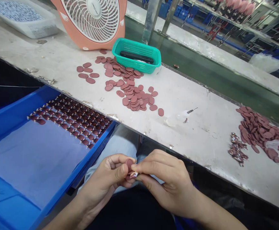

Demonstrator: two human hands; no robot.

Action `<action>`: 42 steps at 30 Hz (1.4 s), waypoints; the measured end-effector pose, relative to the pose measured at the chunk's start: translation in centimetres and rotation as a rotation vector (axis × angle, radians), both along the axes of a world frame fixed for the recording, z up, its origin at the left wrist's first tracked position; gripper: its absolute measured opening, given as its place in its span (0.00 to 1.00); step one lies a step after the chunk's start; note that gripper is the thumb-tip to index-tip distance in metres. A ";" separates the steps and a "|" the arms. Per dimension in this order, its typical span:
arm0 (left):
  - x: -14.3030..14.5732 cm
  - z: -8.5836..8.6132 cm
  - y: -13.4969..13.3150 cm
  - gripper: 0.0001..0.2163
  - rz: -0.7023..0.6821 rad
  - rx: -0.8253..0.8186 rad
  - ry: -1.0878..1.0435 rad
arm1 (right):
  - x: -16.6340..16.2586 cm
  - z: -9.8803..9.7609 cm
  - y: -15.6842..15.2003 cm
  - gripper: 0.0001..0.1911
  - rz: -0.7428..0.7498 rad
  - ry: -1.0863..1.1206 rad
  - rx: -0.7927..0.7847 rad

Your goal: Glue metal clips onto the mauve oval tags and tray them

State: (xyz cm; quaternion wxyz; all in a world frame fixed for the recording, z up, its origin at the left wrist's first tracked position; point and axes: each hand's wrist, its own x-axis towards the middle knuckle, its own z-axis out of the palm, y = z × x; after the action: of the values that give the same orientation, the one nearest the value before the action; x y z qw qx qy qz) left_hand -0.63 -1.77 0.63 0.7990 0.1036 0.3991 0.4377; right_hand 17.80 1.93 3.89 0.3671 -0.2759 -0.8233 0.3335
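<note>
Maroon oval disc held upright above the lap, between both hands. Left hand: thumb and index fingers pinch the disc from the side, other fingers curled in. Right hand: fingers pressed together, thumb and index closing on a small printed tag at the disc's lower edge. Tag touches the disc; exact join hidden by the fingers.

Ahead on the surface: loose maroon discs in a scattered heap, with a teal plastic basket just behind them and a clear needle-tip bottle lying to their right. Farther right: a larger pile of maroon discs just beside a small heap of printed tags. Left, below the surface edge: blue tray lined with a pale sheet, holding maroon pieces in tight rows. Salmon-coloured fan at the far side of the surface.
</note>
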 end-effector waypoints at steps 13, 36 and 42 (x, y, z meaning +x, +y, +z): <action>0.3 0.6 0.2 0.16 0.011 -0.030 0.051 | -0.1 -0.1 0.2 0.09 -0.026 -0.006 0.006; 0.0 0.5 0.1 0.16 -0.007 -0.027 0.009 | 0.1 0.2 0.3 0.11 0.005 -0.013 0.017; -0.1 -0.8 0.3 0.15 -0.054 -0.048 -0.108 | 0.2 0.3 0.4 0.15 -0.001 -0.045 0.022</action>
State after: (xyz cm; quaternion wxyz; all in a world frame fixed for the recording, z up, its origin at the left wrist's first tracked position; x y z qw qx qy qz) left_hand -0.69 -1.46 -0.19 0.8330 0.0712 0.3630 0.4113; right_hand 18.02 2.36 4.16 0.3519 -0.2794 -0.8349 0.3180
